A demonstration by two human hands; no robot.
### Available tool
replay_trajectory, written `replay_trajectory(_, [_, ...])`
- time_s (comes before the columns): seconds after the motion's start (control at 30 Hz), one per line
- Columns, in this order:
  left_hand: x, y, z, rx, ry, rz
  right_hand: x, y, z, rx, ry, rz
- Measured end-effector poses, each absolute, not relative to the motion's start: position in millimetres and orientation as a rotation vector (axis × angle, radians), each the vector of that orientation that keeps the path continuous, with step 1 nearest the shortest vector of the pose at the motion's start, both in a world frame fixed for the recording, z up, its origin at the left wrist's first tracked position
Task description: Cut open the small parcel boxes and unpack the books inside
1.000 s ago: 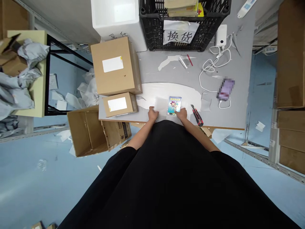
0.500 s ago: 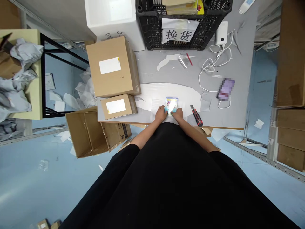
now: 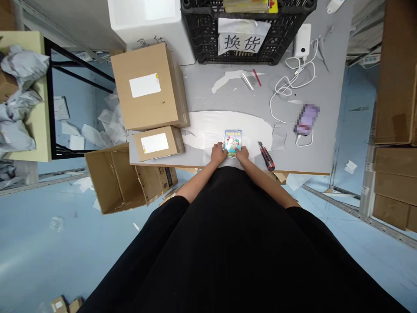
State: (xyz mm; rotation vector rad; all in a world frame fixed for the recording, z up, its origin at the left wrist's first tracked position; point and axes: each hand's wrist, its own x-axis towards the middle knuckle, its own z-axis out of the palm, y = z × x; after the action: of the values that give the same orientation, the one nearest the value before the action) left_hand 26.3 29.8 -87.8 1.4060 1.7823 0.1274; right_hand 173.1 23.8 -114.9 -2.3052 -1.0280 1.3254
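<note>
A small booklet [image 3: 233, 141] with a bright blue, yellow and pink cover stands out near the front edge of the table. My left hand [image 3: 218, 154] is closed at its lower left edge, with something thin and shiny by the fingertips. At the lower right corner, my right hand [image 3: 242, 155] pinches the booklet with the thumb over the cover. Beneath lies a whitish translucent sheet [image 3: 209, 145], partly covered by my left hand. A red and black box cutter [image 3: 266, 156] rests to the right of my right hand.
Two cardboard boxes, one large [image 3: 145, 89] and one small [image 3: 155, 144], stand on the left. A black crate [image 3: 237, 61] and white foam box [image 3: 163, 37] line the back. On the right lie a phone [image 3: 307, 119] and white cable [image 3: 282, 89]. An open carton [image 3: 114, 178] sits below left.
The glare on the booklet has faded, so its cover shows more clearly. My left fingers have shifted slightly at its edge. The whole view has moved a little.
</note>
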Motion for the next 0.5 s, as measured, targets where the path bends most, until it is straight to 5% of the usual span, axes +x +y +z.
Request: replay_trajectory(0.5, [42,25,-75,1.381,1.722,0.341,182,13,-75,-2.192,-1.066,1.268])
